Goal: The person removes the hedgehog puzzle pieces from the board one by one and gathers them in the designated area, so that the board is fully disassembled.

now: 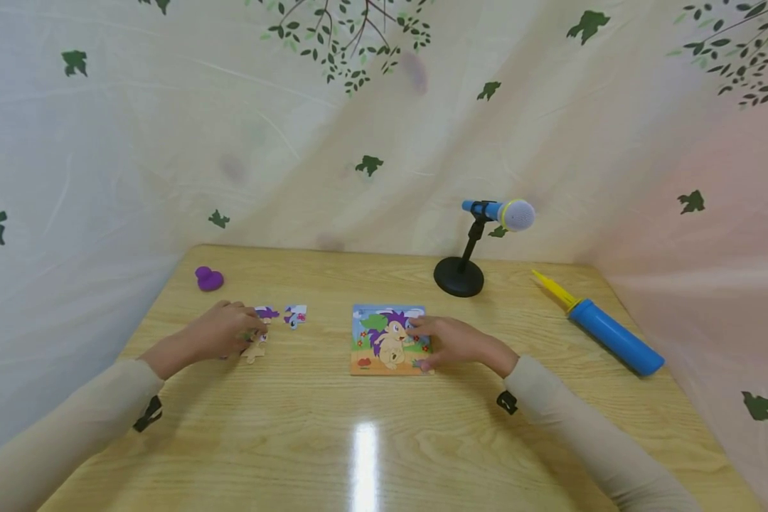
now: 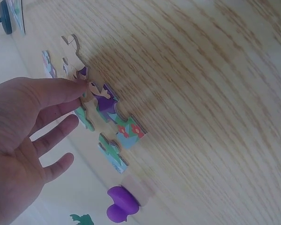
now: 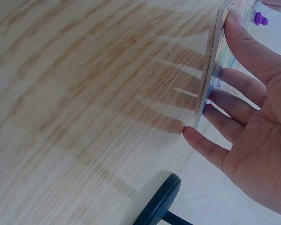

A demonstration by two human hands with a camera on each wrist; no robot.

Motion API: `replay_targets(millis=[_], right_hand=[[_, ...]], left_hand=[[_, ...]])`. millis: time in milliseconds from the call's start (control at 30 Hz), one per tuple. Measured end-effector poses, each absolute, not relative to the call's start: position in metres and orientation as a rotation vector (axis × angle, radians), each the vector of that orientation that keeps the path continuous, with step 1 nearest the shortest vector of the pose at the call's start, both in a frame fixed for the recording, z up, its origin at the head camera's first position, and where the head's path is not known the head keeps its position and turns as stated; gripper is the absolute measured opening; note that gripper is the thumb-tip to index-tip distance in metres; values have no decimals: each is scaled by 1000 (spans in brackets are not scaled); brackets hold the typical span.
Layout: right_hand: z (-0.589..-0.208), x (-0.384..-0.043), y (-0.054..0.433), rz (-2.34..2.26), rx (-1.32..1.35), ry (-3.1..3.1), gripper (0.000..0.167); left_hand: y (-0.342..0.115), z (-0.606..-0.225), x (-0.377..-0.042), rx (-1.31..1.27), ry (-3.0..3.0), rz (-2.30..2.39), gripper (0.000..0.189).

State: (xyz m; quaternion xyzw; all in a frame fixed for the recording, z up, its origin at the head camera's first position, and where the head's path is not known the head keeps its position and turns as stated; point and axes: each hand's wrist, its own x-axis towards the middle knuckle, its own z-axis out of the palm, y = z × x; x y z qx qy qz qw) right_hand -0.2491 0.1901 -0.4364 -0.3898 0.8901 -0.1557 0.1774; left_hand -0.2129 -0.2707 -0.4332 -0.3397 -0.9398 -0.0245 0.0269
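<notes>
Flat, multicoloured rectangular puzzle is touched by the spread right hand; whether printed jigsaw pieces are pinched by the left hand is unclear.

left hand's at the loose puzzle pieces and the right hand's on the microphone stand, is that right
Not quite: the right hand touches the picture board, as the head view shows. The left hand is at the loose puzzle pieces.

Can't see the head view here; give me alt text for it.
A person's left hand is at loose puzzle pieces on a wooden table; the right hand touches the right side of a cartoon picture board. Behind are a purple object, left, and a blue microphone on a black stand; a blue-and-yellow pump lies far right.
</notes>
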Motion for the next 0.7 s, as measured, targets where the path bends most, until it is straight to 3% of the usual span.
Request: replay_targets(millis=[433,700], right_hand=[[-435,-248,190,-432,-1103,2523,70],[-436,-249,190,-433,-1100,2521,70]], left_hand=[[-266,-421,-210,-994,-2863,-187,27],[-238,-419,-215,-1039,-2760,-326,28]])
